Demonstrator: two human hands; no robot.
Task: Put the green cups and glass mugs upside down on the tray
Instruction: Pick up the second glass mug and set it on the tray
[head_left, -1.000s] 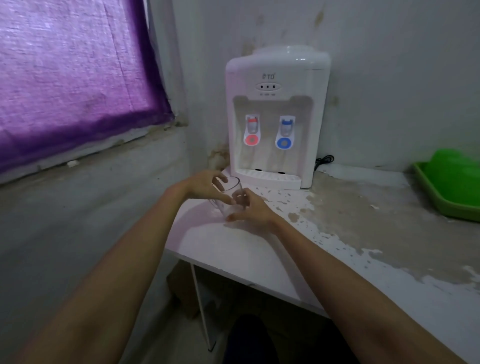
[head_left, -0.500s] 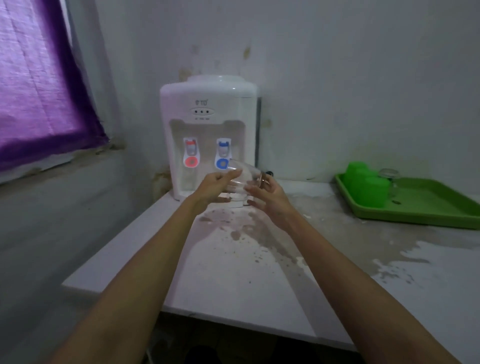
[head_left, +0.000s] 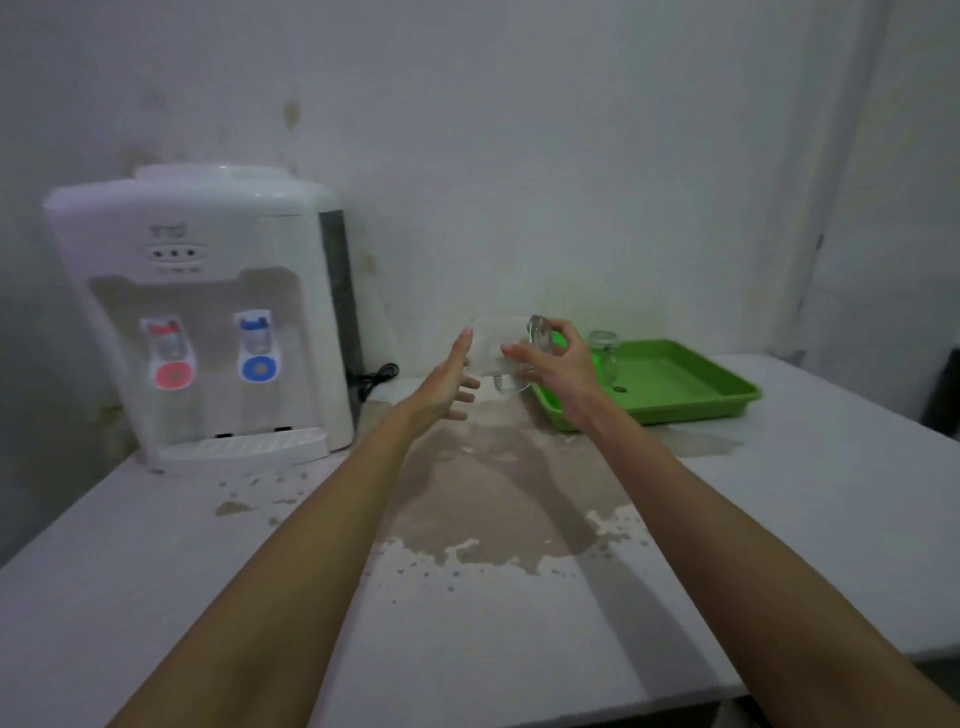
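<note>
A clear glass mug (head_left: 493, 345) lies on its side in the air above the table, held between both hands. My right hand (head_left: 558, 364) grips its base end with fingers curled. My left hand (head_left: 452, 382) is flat against the mug's open end, fingers spread. Just right of the hands sits the green tray (head_left: 691, 384). Another glass mug (head_left: 605, 353) stands upside down at the tray's near-left part. Any green cups on the tray are hidden behind my right hand.
A white water dispenser (head_left: 208, 312) with red and blue taps stands at the left back of the white table (head_left: 156, 571), its black cord trailing behind. The tabletop paint is worn away in a brown patch (head_left: 493, 493) under the hands. Walls close behind.
The view swung right along the table. Both hands carried the glass mug from in front of the dispenser to the tray's left edge, turning it onto its side.
</note>
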